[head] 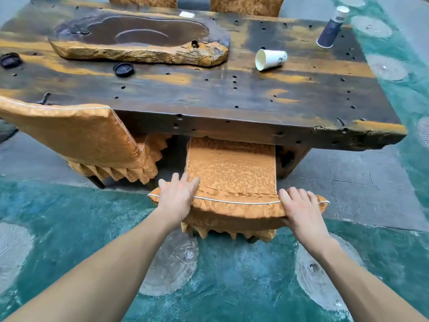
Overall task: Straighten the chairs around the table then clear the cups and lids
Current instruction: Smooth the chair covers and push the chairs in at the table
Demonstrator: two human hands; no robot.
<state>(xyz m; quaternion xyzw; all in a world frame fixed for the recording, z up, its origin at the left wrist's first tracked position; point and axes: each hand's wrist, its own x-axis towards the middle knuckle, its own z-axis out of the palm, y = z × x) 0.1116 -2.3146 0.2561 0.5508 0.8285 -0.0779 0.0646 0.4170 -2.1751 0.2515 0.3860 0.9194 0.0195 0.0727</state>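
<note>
A gold-covered chair (232, 173) stands pushed under the near edge of the dark wooden table (209, 96). My left hand (177, 196) grips the left end of its backrest top and my right hand (301, 205) grips the right end. A second gold chair (76, 133) stands to the left, turned at an angle. On the table a white paper cup (270, 59) lies on its side, and a dark blue cup stack with a white lid (333, 27) stands at the far right. Two black lids lie at left, one (123, 69) near the tray, the other (10, 59) at the edge.
A carved wooden tea tray (139, 43) fills the table's left rear. Two more gold chair backs (247, 5) show beyond the far edge. The floor is teal with pale round stone patches (171, 261), and grey paving runs beside the table.
</note>
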